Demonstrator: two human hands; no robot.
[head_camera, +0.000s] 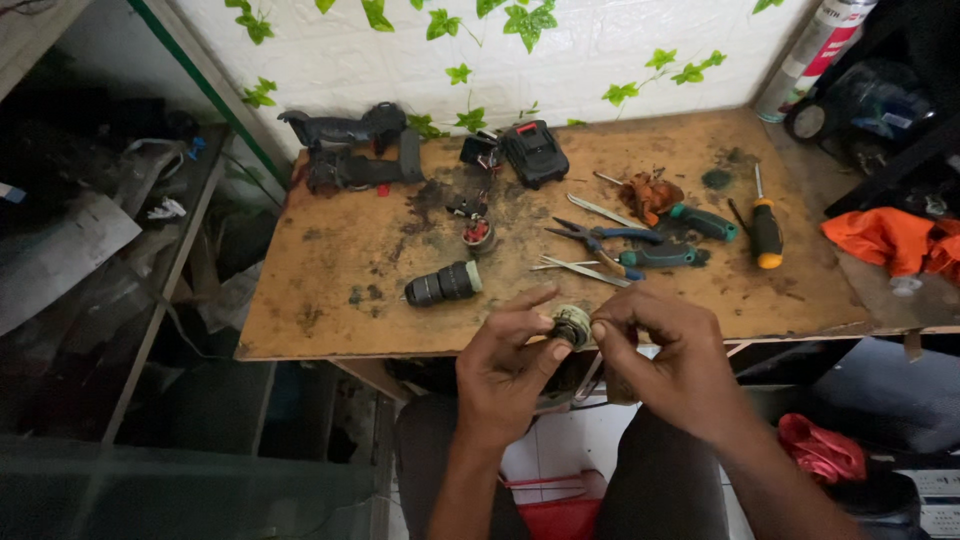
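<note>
My left hand (505, 365) and my right hand (665, 355) meet just in front of the workbench's near edge. Both pinch a small round greasy metal part (572, 325) between their fingertips. On the stained wooden bench (330, 300) just beyond lies a black drill chuck (443, 284) on its side. Further back are a small motor with a red end (478, 232), two black drill housing halves (350, 150) and a black battery pack (533, 152).
Blue-handled pliers (605, 238), tweezers (585, 270), a teal-handled tool (665, 256) and a black-and-orange screwdriver (766, 230) lie right of centre. An orange cloth (885, 238) sits at the right edge, a spray can (815, 55) at the back right. A red bag (820, 450) lies below.
</note>
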